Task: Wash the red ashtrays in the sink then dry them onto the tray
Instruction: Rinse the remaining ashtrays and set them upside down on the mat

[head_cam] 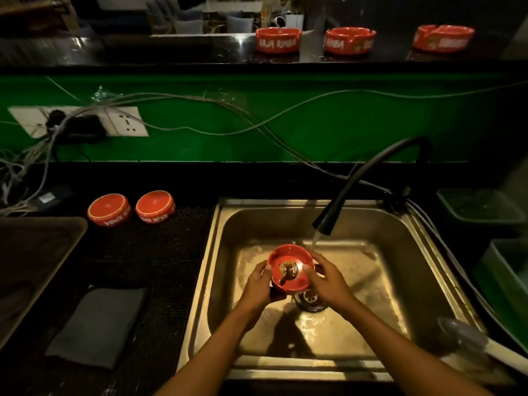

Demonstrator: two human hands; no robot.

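both hands [294,284] gripping red ashtray [290,271] mid-sink [223,252], beside faucet stream [315,240]

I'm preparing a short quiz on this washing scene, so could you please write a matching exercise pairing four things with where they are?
Things:
1. ashtray in both hands
2. grey cloth
3. two upside-down ashtrays
4. three upright ashtrays

Places:
A. upper ledge at the back
B. over the sink basin, beside the running tap
C. counter left of the sink, near edge
D. counter left of the sink, far edge

Pairs: 1-B, 2-C, 3-D, 4-A
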